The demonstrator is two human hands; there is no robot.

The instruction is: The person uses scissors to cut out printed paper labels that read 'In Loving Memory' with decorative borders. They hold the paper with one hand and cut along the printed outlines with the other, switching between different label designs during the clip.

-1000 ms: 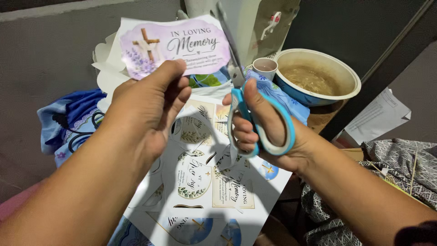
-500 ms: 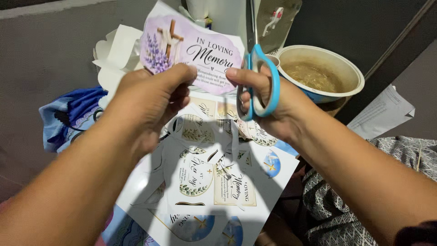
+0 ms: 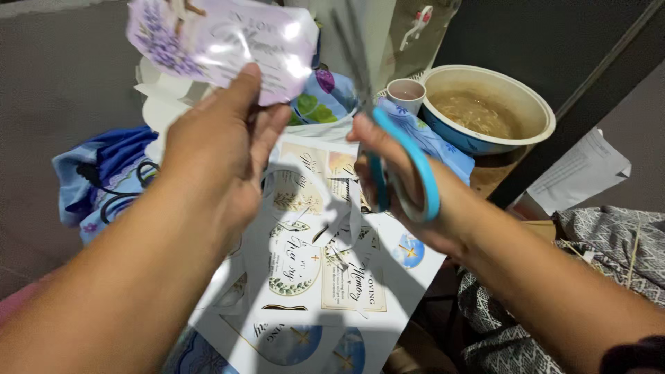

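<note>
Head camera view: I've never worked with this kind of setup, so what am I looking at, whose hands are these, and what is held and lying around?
There is no machine here. One camera sits on a person's head and looks down, so both forearms reaching in from below are that person's own.

The left hand pinches a glossy purple card printed with lavender sprigs, raised near the top of the picture. The right hand has its fingers through the blue handles of a pair of scissors, blades pointing up and blurred.

Below them lies a white printed sheet of label designs, some already cut out. Behind stand a small cup and a blue-and-cream bowl of brownish liquid. Blue cloth is at the left, patterned grey fabric at the right.
</note>
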